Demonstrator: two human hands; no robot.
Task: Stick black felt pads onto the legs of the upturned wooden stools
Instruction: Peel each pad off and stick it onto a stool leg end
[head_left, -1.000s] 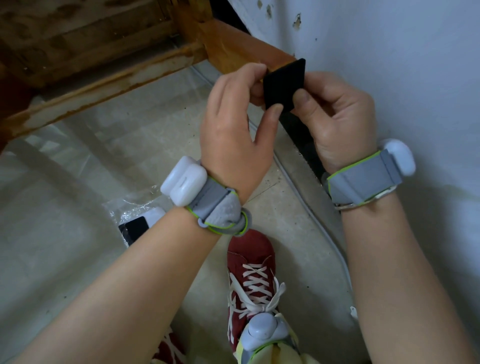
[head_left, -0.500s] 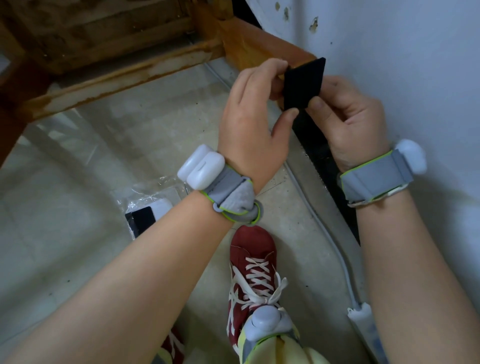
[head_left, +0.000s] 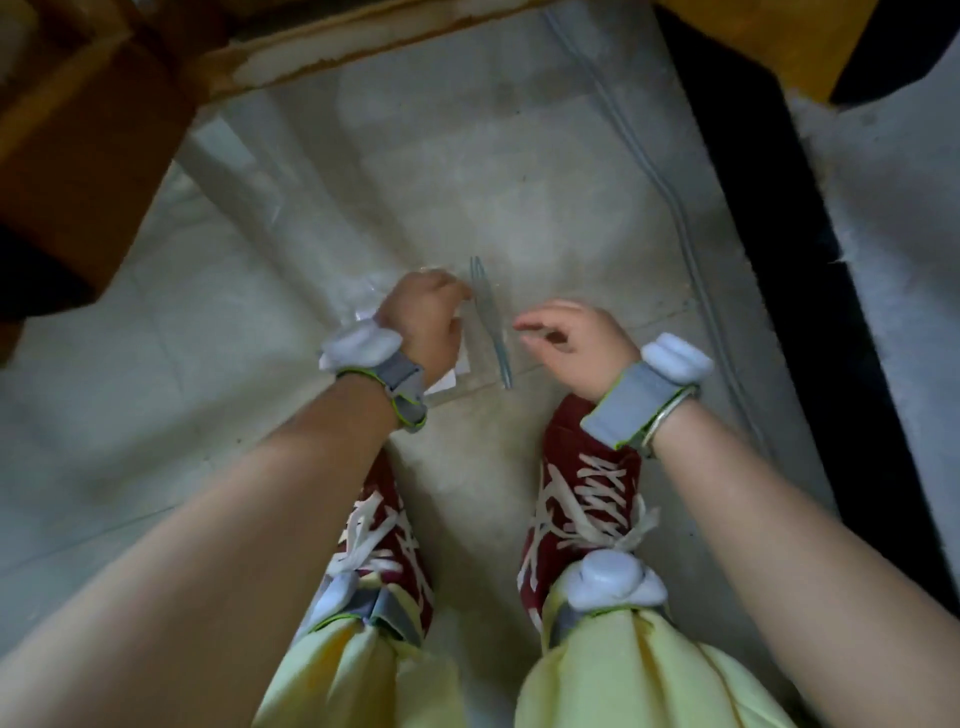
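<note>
Nearest: red lace-up shoes (head_left: 582, 499) on the tiled floor (head_left: 156, 405). Just beyond them, both hands are low over a clear plastic bag (head_left: 491, 322). Left hand (head_left: 423, 325) is curled at the bag's left edge; can't tell if it's pinching bag or backing paper. Right hand (head_left: 574, 340) is loosely spread and empty, just beside the bag. No black felt pad is visible; frame is blurred. Far: a stool rail (head_left: 332, 57), worn wood.

Judgement: a resupply step. Next: pull out one pad, peel it, take it up to a leg.
</note>
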